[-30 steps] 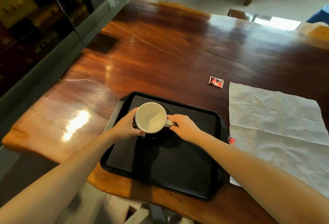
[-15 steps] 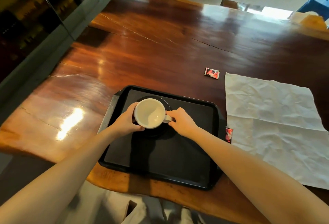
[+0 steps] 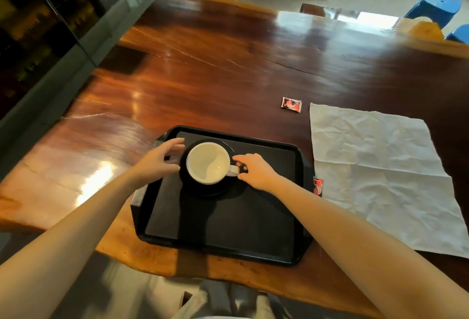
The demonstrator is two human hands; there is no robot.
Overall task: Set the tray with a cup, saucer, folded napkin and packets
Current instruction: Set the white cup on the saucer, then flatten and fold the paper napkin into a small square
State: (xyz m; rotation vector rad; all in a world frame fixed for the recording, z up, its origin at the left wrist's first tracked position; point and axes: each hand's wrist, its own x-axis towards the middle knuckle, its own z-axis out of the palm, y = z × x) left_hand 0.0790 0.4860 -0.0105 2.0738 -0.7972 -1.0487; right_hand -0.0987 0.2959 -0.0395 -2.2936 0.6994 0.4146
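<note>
A: The cup [image 3: 208,163] sat on the saucer [image 3: 206,190] in the tray [image 3: 223,240]. The left hand [image 3: 157,160] hung spread just beside it, holding nothing; right hand [image 3: 255,171] fingers [image 3: 237,158] loosely touched the handle.

B: The risk?

A: I judged a snagged finger could tip the cup. The napkin [image 3: 380,174] lay unfolded to their right, one packet [image 3: 318,186] between, another packet [image 3: 291,103] beyond.

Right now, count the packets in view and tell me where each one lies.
2. One packet lies on the table beyond the napkin's far left corner; the other packet sits between the tray and napkin, partly hidden. More may be tucked underneath.
</note>
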